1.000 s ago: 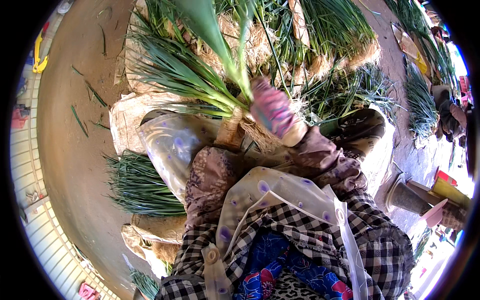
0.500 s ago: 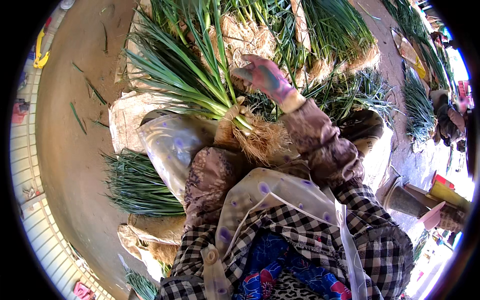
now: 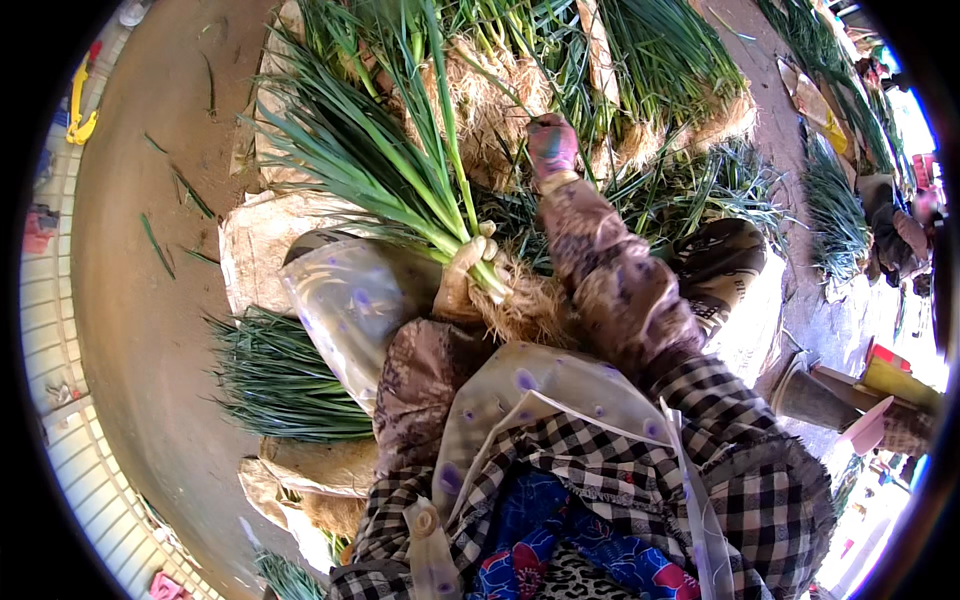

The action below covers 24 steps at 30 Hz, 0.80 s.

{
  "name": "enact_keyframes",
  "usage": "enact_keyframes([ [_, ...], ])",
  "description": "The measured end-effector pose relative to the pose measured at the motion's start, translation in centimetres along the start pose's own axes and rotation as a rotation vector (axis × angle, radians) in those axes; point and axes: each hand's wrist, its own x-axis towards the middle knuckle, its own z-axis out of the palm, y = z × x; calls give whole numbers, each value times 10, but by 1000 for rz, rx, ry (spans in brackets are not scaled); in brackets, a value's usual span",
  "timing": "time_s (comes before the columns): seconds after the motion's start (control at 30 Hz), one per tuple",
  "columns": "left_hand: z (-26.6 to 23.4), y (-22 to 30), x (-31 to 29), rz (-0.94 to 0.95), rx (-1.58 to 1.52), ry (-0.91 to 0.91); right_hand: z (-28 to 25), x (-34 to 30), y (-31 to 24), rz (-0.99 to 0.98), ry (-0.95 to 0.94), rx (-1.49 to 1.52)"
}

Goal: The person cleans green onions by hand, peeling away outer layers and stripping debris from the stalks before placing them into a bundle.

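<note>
My left hand (image 3: 462,270), in a tan glove, is closed around a bunch of green onions (image 3: 405,190) near the root end. Its long leaves fan out to the upper left, and its bushy brown roots (image 3: 535,305) hang over my lap. My right hand (image 3: 552,145), in a stained pinkish glove, reaches forward and is closed. A thin green-onion leaf (image 3: 508,92) runs down to its fist from the upper left. Beyond it lie rooted green onions (image 3: 490,85) in a pile, with loose leaves (image 3: 700,185) on the right.
A clear spotted plastic apron (image 3: 360,290) covers my lap. More green onions (image 3: 285,375) lie to my left, beside sacking (image 3: 275,240). Scattered leaves (image 3: 157,245) dot the brown floor. At the right stand a grey bucket (image 3: 815,395) and another bundle of greens (image 3: 838,215).
My right hand has gone from open, beside the held bunch, to closed, slightly farther right and forward. The left hand keeps its grip, and the bunch has shifted slightly toward me.
</note>
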Motion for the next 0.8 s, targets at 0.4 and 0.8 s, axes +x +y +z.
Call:
enact_keyframes([
  [0.4,123,140,-43,590,582,226,-107,-119,75,-281,-1350,-1743],
  [0.8,3,172,69,-310,175,-904,14,47,-60,-541,46,-981],
])
